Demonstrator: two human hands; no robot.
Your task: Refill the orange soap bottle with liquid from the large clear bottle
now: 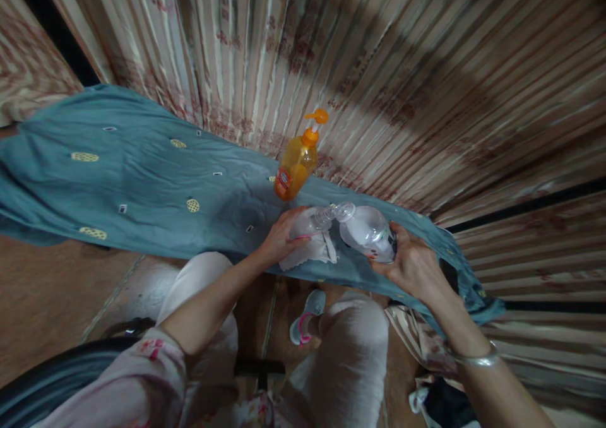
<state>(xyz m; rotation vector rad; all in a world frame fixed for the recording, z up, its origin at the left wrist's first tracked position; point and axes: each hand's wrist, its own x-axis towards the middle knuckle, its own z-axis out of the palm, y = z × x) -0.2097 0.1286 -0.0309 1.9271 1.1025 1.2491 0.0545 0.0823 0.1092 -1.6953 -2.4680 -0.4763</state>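
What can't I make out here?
In the head view:
Wording on the orange pump bottle: too small and blurred.
Base of the larger clear bottle: partly covered by the right hand.
Part of the white cloth: hidden by the left hand and smaller clear bottle.
Dark thing: partly behind the right forearm.
Black curved thing: cut off by the left edge.

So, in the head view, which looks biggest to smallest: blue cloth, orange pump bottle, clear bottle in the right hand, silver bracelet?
Largest: blue cloth
Next: orange pump bottle and clear bottle in the right hand, too alike to rank
Smallest: silver bracelet
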